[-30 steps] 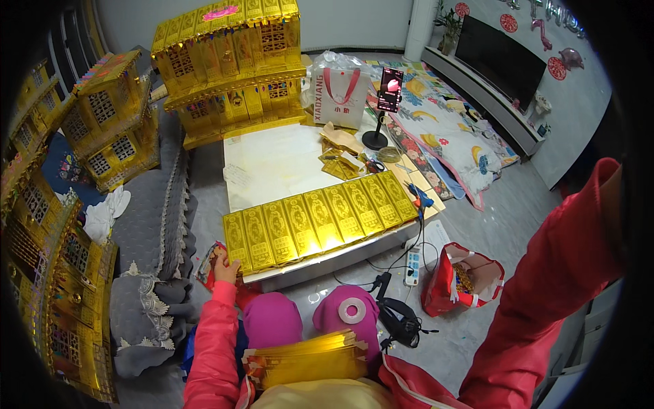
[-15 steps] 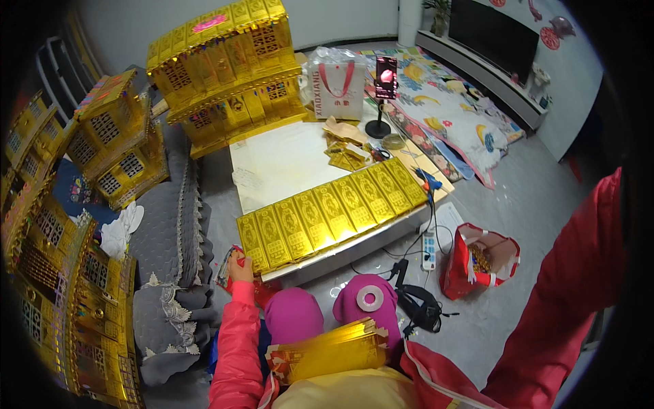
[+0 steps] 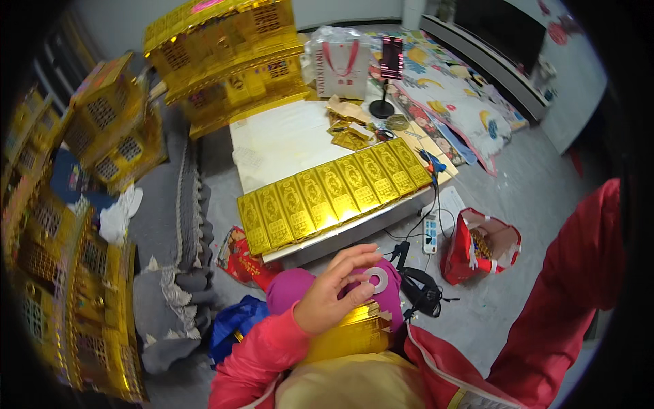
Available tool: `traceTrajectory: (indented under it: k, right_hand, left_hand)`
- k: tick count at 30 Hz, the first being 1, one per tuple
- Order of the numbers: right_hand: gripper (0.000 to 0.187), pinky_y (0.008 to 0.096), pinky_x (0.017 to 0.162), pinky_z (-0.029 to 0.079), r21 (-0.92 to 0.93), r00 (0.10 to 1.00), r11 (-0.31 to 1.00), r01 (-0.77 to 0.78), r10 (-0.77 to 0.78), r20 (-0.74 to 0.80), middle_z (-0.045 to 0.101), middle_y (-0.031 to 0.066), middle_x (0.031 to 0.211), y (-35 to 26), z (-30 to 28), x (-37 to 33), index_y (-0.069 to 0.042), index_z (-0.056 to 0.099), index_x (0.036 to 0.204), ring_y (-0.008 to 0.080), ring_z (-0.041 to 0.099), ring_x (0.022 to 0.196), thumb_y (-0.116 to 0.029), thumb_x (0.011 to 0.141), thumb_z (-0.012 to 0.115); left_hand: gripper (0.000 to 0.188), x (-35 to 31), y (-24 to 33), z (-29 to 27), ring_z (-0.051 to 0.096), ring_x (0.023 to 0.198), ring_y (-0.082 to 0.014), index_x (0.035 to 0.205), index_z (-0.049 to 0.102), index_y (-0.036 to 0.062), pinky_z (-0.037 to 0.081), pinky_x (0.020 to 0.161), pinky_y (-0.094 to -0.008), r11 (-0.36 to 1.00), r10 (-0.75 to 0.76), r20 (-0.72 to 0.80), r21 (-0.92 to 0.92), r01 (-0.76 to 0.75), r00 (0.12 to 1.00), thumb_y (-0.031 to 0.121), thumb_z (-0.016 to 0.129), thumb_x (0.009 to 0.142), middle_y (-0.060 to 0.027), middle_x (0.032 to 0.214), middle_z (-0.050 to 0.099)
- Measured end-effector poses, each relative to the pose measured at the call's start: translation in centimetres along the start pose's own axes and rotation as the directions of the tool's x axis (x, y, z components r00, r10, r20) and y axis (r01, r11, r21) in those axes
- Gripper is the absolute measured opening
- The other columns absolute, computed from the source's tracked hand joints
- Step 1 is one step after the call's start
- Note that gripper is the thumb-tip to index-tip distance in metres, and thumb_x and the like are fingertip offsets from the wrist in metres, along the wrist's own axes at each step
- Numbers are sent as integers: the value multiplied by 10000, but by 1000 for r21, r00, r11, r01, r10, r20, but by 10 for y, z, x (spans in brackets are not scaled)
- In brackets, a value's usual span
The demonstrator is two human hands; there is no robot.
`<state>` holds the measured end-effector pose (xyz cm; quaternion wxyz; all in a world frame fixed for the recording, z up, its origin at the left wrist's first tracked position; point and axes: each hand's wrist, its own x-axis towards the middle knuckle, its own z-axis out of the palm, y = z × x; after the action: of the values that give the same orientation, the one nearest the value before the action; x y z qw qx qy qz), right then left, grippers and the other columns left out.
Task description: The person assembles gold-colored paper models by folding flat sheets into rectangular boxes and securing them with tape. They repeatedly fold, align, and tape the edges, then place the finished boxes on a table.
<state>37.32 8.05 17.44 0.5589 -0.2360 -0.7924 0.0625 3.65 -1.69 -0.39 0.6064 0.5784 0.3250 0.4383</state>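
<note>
My left hand is over my lap, its fingers spread and slightly curved. Its fingertips and thumb are at the left edge of a white tape roll, which lies on my purple-clad knee; whether they touch it I cannot tell. Below the hand, a stack of folded gold foil card rests across my lap. My right arm stretches out to the right in a red sleeve, and its hand is out of sight. In front of me, a row of embossed gold foil blocks lies along the near edge of the table.
Gold foil model houses stand on the table's back left and along the grey sofa. A phone on a stand, a paper bag, scissors, a glue gun, a power strip and a red bag are around.
My left hand has come from a red plastic bag left of the table to the tape roll on my knee, with its fingers now spread. My right arm remains stretched out to the right.
</note>
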Motion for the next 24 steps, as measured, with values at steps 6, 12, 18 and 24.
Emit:
traceTrajectory:
  k: [6,12,18,24]
  right_hand:
    - [379,344,802,495,30,999,999,31,-32,11,619,125,1083,-14,3,-10,-2,591,1140,187,603,906,-318,1010,425]
    - [366,347,805,492,4,1000,1000,23,-23,4,620,126,1070,1,-4,8,-2,593,1127,190,602,900,-306,1007,428]
    - [353,350,807,489,15,999,999,42,-42,25,620,127,1056,-13,1,-4,-2,595,1114,194,601,895,-294,1003,431]
    - [340,353,809,486,-1,999,999,38,-38,35,621,128,1043,-9,2,-4,-2,597,1101,198,601,890,-282,999,434]
  left_hand:
    - [507,-16,12,17,369,1375,-273,1420,458,106,380,1077,-398,992,62,291,84,-90,955,195,624,949,-132,1479,375]
    - [531,-30,70,-11,497,1261,-328,1332,525,-1,378,1070,-419,957,213,341,115,-266,916,91,729,851,-161,1350,514]
    - [426,-32,72,5,534,1182,-319,1273,566,-11,422,987,-414,928,368,490,-140,-345,790,137,693,895,-161,1282,556]
    - [486,-30,61,17,489,1227,-291,1313,534,42,389,1030,-401,943,322,489,-84,-323,811,92,712,864,-125,1312,502]
